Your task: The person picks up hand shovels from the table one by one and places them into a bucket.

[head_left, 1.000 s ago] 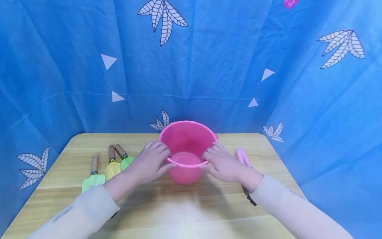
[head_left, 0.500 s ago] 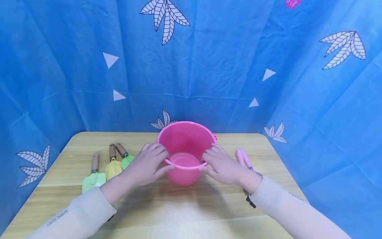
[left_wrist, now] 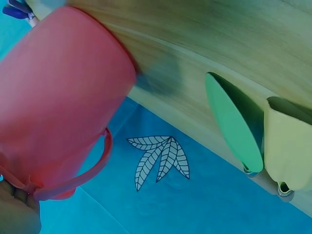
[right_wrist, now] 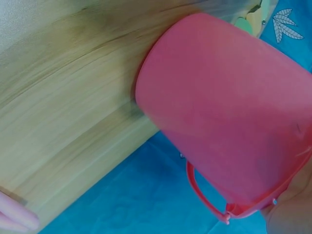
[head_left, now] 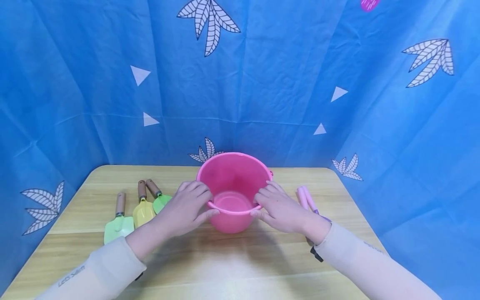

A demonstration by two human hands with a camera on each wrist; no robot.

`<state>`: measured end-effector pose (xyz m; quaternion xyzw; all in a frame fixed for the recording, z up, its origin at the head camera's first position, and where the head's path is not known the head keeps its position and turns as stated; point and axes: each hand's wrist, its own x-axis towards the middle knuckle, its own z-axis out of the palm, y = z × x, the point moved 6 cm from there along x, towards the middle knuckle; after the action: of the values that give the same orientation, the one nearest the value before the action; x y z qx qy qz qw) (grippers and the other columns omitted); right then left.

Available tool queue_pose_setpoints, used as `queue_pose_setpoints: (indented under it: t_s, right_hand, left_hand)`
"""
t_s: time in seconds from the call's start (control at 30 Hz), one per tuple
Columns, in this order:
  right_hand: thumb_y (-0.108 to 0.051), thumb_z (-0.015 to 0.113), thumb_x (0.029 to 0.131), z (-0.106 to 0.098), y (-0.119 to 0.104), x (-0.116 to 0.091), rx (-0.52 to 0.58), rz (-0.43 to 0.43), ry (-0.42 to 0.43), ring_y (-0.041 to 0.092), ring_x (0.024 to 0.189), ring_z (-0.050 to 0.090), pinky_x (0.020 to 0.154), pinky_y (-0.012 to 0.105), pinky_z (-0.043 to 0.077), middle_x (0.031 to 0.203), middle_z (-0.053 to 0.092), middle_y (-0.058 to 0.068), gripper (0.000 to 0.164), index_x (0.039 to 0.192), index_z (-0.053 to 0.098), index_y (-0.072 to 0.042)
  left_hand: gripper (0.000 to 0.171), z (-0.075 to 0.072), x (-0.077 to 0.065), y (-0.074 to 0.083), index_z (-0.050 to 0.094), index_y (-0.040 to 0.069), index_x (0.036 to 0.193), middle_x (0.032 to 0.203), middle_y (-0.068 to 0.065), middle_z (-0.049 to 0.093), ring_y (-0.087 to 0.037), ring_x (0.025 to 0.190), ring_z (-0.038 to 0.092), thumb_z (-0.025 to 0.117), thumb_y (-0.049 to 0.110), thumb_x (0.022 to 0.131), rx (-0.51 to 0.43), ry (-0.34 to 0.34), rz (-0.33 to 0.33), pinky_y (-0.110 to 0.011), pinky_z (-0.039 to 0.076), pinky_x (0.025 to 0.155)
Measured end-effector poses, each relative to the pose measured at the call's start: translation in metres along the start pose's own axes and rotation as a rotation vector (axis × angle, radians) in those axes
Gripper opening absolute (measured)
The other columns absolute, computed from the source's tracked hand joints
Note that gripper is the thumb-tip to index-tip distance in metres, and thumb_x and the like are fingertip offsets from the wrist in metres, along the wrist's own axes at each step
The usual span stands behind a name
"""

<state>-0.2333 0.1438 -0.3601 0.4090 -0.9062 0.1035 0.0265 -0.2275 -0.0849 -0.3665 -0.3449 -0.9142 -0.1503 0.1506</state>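
Note:
A pink plastic bucket [head_left: 230, 223] stands on the table with its mouth up and its inside bare. My left hand [head_left: 188, 204] grips the rim at the near left, fingers curled over into the bucket and thumb outside. On the near right of the rim, my right hand [head_left: 280, 207] holds it the same way. In the left wrist view the bucket's pink handle [left_wrist: 90, 178] hangs down along the outer wall. Only a small part of each hand shows in the wrist views.
Left of the bucket lie a pale green shovel [head_left: 119, 228], a yellow scoop [head_left: 143, 212] and a green scoop [head_left: 160, 203], all wooden-handled. Two pink handles [head_left: 307, 198] lie at right, partly hidden by my right forearm. A blue patterned cloth [head_left: 240, 83] hangs behind the wooden table [head_left: 225, 271].
Bucket and both hands have shifted very slightly left and nearer to me, with the same grip on the rim. The head view has moved a little too.

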Motion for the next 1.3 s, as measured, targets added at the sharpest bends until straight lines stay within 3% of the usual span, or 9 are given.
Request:
queue_pose_setpoints:
  t_s: [0.4, 0.67, 1.13, 1.3]
  right_hand:
    - [-0.06, 0.04, 0.101, 0.002, -0.003, 0.0, 0.007, 0.017, -0.038, 0.009, 0.117, 0.046, 0.121, 0.042, 0.013, 0.104, 0.055, -0.015, 0.042, 0.109, 0.059, -0.024]
    - [-0.052, 0.049, 0.101, 0.002, -0.009, -0.002, 0.018, 0.02, -0.062, 0.007, 0.118, 0.045, 0.122, 0.039, 0.012, 0.104, 0.055, -0.016, 0.028, 0.109, 0.059, -0.027]
    - [-0.048, 0.052, 0.102, 0.001, -0.016, -0.006, 0.023, -0.004, -0.058, 0.009, 0.117, 0.045, 0.121, 0.041, 0.013, 0.104, 0.055, -0.014, 0.026, 0.109, 0.059, -0.024]
    - [-0.054, 0.046, 0.102, 0.001, -0.016, -0.007, 0.029, -0.002, -0.062, 0.007, 0.118, 0.044, 0.121, 0.04, 0.013, 0.104, 0.055, -0.015, 0.032, 0.109, 0.059, -0.026]
  left_hand:
    - [0.032, 0.0, -0.008, 0.0, 0.063, 0.023, 0.101, 0.107, 0.006, 0.059, -0.019, 0.119, 0.048, 0.058, 0.054, 0.097, -0.037, 0.005, -0.009, -0.05, 0.033, 0.108]
    - [0.039, -0.002, -0.015, 0.002, 0.063, 0.024, 0.103, 0.108, 0.007, 0.058, -0.017, 0.119, 0.047, 0.05, 0.061, 0.097, -0.045, 0.003, -0.005, -0.048, 0.034, 0.106]
    - [0.036, -0.005, -0.021, 0.007, 0.064, 0.023, 0.103, 0.107, 0.008, 0.059, -0.016, 0.118, 0.048, 0.056, 0.057, 0.097, -0.036, 0.03, 0.009, -0.048, 0.034, 0.105]
    - [0.033, -0.005, -0.022, 0.008, 0.063, 0.024, 0.101, 0.105, 0.009, 0.058, -0.015, 0.116, 0.049, 0.058, 0.056, 0.096, -0.033, 0.039, 0.012, -0.047, 0.034, 0.105]
